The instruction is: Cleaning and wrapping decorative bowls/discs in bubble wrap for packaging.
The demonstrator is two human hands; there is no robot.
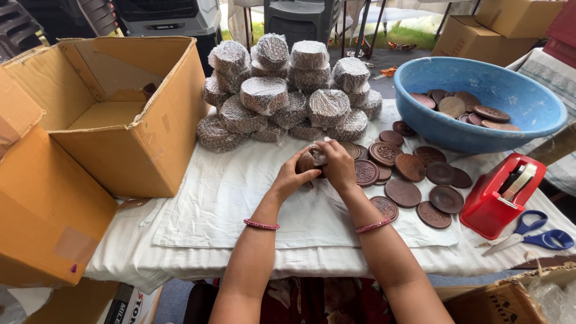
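My left hand [293, 175] and my right hand [337, 165] meet over the white cloth [240, 198], both closed around a small stack of brown round discs [307, 162] with a bit of clear wrap at the top. Just behind the hands rises a pile of plastic-wrapped disc bundles [282, 96]. Loose brown embossed discs [414, 180] lie spread to the right of my right hand. Each wrist wears a pink bangle.
An open cardboard box [126, 114] stands at the left. A blue basin [480, 102] holding more discs sits at the back right. A red tape dispenser [501, 195] and blue-handled scissors [534, 234] lie at the right edge. More boxes stand around.
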